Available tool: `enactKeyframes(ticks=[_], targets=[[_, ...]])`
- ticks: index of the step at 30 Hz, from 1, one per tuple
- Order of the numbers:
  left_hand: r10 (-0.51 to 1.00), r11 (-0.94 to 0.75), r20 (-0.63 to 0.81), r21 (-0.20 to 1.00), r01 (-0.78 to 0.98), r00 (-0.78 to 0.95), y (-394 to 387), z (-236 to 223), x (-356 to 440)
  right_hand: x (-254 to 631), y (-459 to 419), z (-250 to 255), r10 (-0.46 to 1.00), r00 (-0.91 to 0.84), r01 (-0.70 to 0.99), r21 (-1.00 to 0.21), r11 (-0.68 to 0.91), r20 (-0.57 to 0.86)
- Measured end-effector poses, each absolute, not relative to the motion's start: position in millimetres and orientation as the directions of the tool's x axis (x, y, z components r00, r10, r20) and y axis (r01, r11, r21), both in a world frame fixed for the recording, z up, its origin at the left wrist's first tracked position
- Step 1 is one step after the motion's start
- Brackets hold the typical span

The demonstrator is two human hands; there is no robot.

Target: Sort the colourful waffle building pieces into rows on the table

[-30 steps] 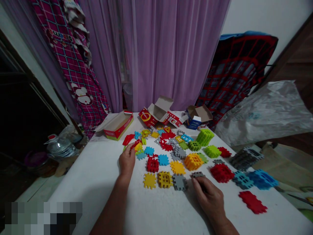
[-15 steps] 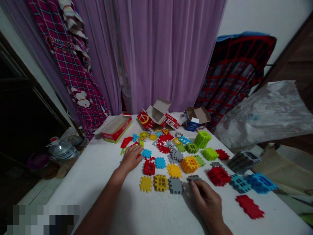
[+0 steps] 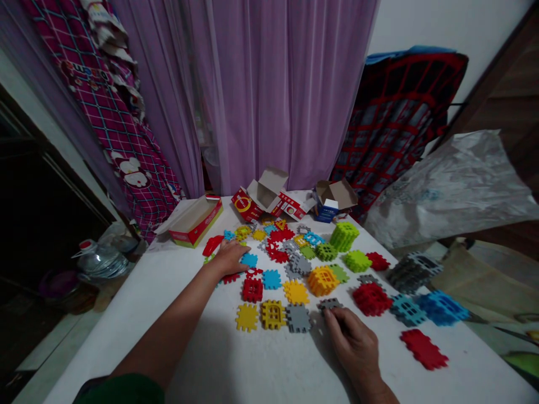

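My left hand (image 3: 231,258) is stretched out over loose plastic building tiles at the left of the pile, fingers extended and palm down. A blue tile (image 3: 249,260) lies beside its fingertips, and a red car-shaped piece (image 3: 213,245) is just beyond it. Whatever is under the palm is hidden. My right hand (image 3: 353,339) is curled, thumb and fingers pinching the near edge of a grey tile (image 3: 329,304). Left of that tile, a yellow tile (image 3: 247,317), a yellow window tile (image 3: 273,315) and a grey tile (image 3: 298,318) lie in a row.
Stacks of red (image 3: 371,298), dark grey (image 3: 414,272), blue (image 3: 443,307), orange (image 3: 323,280) and green tiles (image 3: 344,237) stand at the right. Opened cardboard boxes (image 3: 248,205) line the back of the white table (image 3: 261,365). A plastic bag (image 3: 455,191) hangs at the right edge.
My left hand has moved farther forward over the loose tiles, and a green sleeve has come into view. My right hand stays at the grey tile. The view has shifted slightly.
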State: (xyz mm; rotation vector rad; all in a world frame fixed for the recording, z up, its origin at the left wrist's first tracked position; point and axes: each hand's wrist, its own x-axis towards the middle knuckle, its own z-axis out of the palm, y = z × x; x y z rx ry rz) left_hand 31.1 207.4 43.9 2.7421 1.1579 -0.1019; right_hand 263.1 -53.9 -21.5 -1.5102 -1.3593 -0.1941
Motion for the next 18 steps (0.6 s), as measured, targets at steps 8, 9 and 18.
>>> enactKeyframes(ticks=[8,9,18], targets=[[0.745,-0.644,-0.098,0.155,0.75,0.66,207.4,31.2,57.7,263.2,-54.3,-20.2,0.647,0.329,0.794,-0.573,0.205,0.688],[0.744,-0.642,-0.112,0.154,0.751,0.659,207.8,30.0,59.7,262.6,-54.5,-20.0,0.648,0.342,0.786,-0.585,0.199,0.68],[0.732,-0.636,-0.178,0.17,0.753,0.658,208.9,28.8,63.4,258.7,-53.1,-21.5,0.638,0.397,0.754,-0.631,0.183,0.66]])
